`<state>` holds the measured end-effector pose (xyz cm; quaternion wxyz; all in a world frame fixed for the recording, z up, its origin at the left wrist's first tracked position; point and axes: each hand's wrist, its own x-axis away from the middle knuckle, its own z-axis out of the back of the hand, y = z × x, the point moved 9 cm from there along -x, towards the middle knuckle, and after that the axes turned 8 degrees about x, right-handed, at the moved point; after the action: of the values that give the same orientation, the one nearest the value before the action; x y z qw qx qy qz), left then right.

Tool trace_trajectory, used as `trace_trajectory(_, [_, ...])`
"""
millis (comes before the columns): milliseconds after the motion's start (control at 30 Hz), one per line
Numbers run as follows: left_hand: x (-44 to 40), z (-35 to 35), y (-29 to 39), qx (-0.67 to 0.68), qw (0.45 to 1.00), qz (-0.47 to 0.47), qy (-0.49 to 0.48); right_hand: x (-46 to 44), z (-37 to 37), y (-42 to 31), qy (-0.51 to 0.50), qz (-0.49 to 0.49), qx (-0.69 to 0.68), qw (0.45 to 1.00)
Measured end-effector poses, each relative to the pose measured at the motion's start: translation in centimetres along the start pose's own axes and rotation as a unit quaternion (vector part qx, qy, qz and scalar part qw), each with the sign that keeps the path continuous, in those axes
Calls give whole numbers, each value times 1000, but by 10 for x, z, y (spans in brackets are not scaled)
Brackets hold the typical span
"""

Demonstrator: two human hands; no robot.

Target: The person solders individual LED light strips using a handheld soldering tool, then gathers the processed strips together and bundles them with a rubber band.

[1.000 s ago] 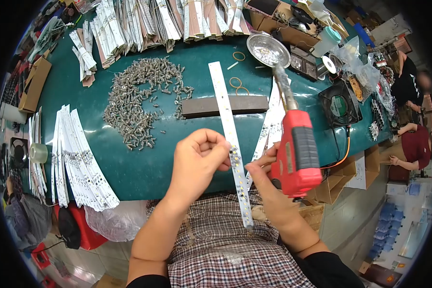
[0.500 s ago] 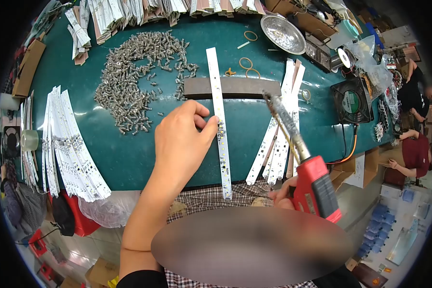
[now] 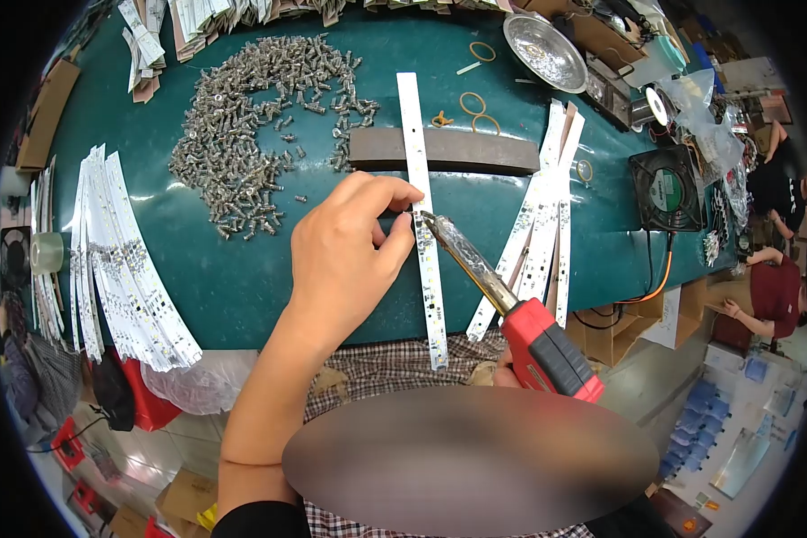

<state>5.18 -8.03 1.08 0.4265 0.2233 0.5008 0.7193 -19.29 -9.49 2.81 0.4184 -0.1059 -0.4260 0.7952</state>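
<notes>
The head view shows a thin white strip (image 3: 431,291) lying across the dark block (image 3: 484,151), with one end past the far side of the block and the longer part on its near side. The left hand (image 3: 336,238) is just on the near side of the block, by the strip's left edge. Its thumb and pointing finger are bent close to each other there, but I cannot tell if they pinch the strip, pinch something tiny, or only touch. The right hand (image 3: 505,369) is much farther to the near side of the block, with its fingers closed on the red tool (image 3: 554,351); most of this hand is hidden. The tool's metal tip reaches up to the strip, close to the left fingers and just on the near side of the block. The strip looks light, flat and smooth, and a bit bendy, so it could slide or tip on the block if bumped. The little bits on its face look easy to break, so it is best held by its long side edges, near the block, with a soft pinch. The tool looks heavier and hard. Its metal end may be hot, so the fat red and black handle is the good place to hold.
</notes>
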Motion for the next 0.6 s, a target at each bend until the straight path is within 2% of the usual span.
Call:
trace_trajectory(200, [1, 0, 0, -13, 1000, -20, 9, -3, -8, 7, -16, -36, -28, 999])
trace_trajectory(533, [1, 1, 1, -28, 999, -27, 14, -2, -10, 8, -1, -38, -27, 999])
trace_trajectory(600, [0, 1, 0, -26, 999, -18, 13, -4, -9, 1, 2, -8, -9, 1000])
